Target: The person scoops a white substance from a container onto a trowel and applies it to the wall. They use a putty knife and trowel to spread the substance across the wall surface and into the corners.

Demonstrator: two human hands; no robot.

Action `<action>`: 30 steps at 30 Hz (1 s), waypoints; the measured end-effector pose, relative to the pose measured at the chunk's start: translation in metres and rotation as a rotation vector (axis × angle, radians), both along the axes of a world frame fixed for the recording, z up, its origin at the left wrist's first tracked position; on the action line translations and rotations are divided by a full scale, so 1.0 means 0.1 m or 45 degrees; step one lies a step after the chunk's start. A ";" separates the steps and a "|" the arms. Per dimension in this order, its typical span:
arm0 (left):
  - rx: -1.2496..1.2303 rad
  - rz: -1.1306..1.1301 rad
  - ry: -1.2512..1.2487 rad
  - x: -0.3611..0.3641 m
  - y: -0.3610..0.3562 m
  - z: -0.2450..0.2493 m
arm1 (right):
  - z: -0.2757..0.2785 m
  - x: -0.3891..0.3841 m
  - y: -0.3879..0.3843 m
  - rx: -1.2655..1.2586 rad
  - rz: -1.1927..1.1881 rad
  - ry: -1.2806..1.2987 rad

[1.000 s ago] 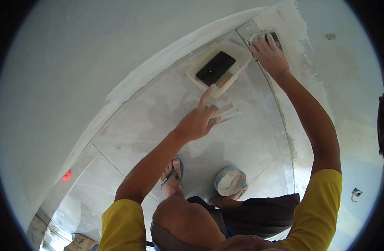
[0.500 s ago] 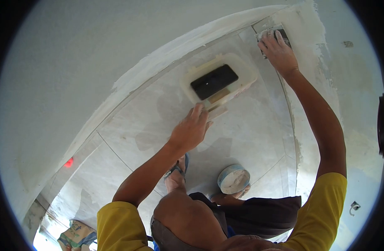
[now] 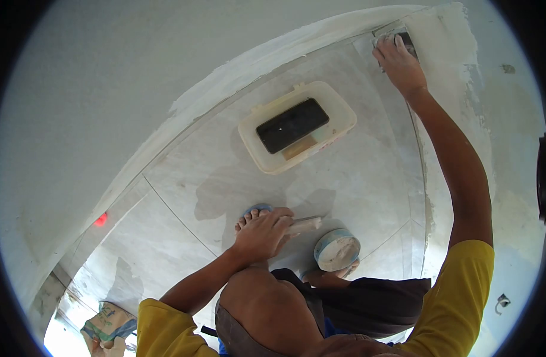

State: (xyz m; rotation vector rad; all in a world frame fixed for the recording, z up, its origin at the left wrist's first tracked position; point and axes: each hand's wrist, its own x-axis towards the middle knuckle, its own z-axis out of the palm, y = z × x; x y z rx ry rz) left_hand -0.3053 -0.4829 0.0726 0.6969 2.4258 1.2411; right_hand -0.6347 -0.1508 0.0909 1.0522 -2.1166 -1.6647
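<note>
My left hand point(image 3: 262, 235) is closed around a putty knife point(image 3: 306, 225) with a broad blade that looks pale with paste. It hovers near my left foot, to the left of a round tub point(image 3: 337, 250) of whitish paste. Up at the far right corner, my right hand point(image 3: 400, 64) grips a flat trowel point(image 3: 409, 43) by its dark handle. The trowel lies along the edge strip where the tiles meet the wall. Most of its blade is hidden under my fingers.
A cream plastic box point(image 3: 347, 123) holding a black phone point(image 3: 292, 125) stands on the grey tiles point(image 3: 184, 178). A torn paper bag point(image 3: 109, 326) sits at lower left. A small red object point(image 3: 100, 219) is by the left wall edge. My feet flank the middle.
My left hand has drawn back from beside the box towards my feet with the putty knife. The box, blurred before, has shifted slightly left and down. My right hand stays at the corner.
</note>
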 end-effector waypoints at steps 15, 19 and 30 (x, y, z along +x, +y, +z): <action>0.070 0.171 -0.667 -0.12 0.10 -0.04 | 0.08 0.73 0.64 -0.025 -0.155 -0.095; 0.072 0.338 -0.705 0.03 0.24 -0.37 | 0.14 0.37 0.33 -0.062 -0.119 -0.097; -0.177 0.281 -0.674 0.42 0.24 -0.86 | 0.05 0.35 0.24 0.230 -0.143 -0.019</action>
